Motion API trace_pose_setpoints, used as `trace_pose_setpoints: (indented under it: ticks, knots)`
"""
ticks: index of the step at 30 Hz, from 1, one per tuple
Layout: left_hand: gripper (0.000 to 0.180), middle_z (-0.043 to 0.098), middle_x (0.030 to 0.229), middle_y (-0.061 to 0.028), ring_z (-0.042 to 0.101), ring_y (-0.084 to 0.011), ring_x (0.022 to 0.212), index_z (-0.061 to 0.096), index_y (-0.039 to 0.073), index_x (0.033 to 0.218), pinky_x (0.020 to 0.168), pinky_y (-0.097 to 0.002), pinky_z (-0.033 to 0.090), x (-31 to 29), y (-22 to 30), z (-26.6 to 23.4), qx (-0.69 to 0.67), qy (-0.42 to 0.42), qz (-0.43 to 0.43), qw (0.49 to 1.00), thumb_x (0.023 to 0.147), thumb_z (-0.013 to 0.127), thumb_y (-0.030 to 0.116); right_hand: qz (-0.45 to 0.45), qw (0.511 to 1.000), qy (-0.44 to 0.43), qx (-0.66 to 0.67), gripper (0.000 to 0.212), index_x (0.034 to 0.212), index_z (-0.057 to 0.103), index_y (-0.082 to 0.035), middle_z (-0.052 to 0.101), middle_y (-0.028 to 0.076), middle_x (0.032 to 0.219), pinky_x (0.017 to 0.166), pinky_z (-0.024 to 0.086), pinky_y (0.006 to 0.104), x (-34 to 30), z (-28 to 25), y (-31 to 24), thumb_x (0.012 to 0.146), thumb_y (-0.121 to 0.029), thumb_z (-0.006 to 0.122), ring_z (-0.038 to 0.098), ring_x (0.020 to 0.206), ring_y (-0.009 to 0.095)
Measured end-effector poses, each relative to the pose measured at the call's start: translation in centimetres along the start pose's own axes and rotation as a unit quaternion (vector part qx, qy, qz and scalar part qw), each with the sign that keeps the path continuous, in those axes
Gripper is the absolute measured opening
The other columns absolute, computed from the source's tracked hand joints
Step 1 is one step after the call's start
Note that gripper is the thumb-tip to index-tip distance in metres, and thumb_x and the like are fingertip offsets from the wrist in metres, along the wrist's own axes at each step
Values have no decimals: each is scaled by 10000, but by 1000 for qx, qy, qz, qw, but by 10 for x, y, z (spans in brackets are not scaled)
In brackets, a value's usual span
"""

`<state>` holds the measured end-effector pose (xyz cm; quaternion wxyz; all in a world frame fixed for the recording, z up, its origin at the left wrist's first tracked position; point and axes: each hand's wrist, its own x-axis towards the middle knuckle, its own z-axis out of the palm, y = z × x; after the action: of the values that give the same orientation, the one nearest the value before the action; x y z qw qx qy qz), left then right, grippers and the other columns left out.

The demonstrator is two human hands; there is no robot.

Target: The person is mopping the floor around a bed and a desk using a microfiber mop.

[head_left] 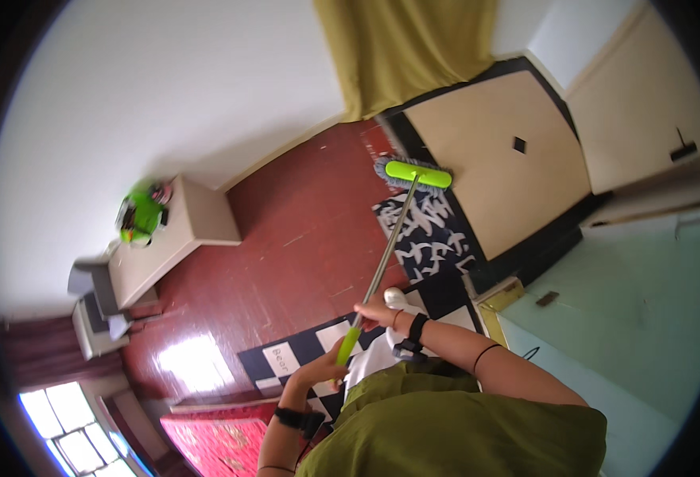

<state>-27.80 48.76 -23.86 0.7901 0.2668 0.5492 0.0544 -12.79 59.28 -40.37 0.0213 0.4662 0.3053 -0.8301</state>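
Long-handled mop with silver metal pole, bright-green flat head and grey fringe (392, 240) ahead of me, its head where brick-red floor (286, 222) meets black border (398, 131) of beige tiled area. My right hand (378, 312) curled round pole; my left hand (322, 368) closed round bright-green grip (348, 347) lower down. Near mop head, dark mat with white brushstroke pattern (429, 234). Beyond, olive-yellow cloth curtain (409, 48).

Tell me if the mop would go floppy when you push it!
Its straight, thin, shiny pole looks like metal, so it's probably stiff. The shaggy grey fringe looks soft, so it would likely squash. The flat green head probably slides rather than rolls.
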Motion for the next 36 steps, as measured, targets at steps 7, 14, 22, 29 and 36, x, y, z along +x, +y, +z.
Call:
trace_pose_setpoints:
  ticks: [7, 14, 22, 29, 36]
  knots:
    - [818, 537, 847, -111, 570, -169, 542, 35, 152, 1415, 467, -274, 510, 3, 72, -21, 159, -65, -31, 985, 781, 542, 54, 22, 986, 17, 164, 287, 794, 585, 28, 634, 135, 667, 422, 524, 298, -13, -19, -7, 820, -254, 539, 616, 485, 197]
    - [858, 536, 884, -137, 566, -182, 538, 12, 197, 1427, 450, -292, 515, 72, 138, -36, 316, -132, -87, 936, 791, 579, 91, -43, 954, 140, 260, 304, 790, 588, 30, 618, 128, 637, 418, 523, 319, -34, -77, -30, 806, -271, 554, 602, 464, 201]
    - [764, 540, 793, -125, 549, -172, 519, 129, 135, 1405, 440, -278, 473, 186, 218, 10, 418, -122, -11, 900, 785, 576, 148, -79, 897, 286, 329, 273, 737, 585, -20, 599, 118, 626, 412, 471, 311, -39, -204, -35, 814, -278, 543, 556, 450, 202]
    - [635, 588, 734, -132, 588, -235, 454, 262, 124, 1361, 427, -323, 489, 188, 290, -37, 481, -143, 120, 857, 779, 515, 144, -116, 874, 277, 382, 338, 737, 560, -72, 547, 49, 649, 469, 463, 302, -34, -229, -99, 818, -399, 547, 484, 468, 151]
    - [443, 618, 665, -133, 605, -218, 457, 472, 106, 1228, 483, -325, 497, 65, 431, -64, 610, -7, 30, 792, 810, 574, 212, -132, 852, 106, 495, 184, 712, 563, -41, 562, 76, 590, 387, 468, 334, 40, -220, -155, 798, -203, 563, 534, 430, 192]
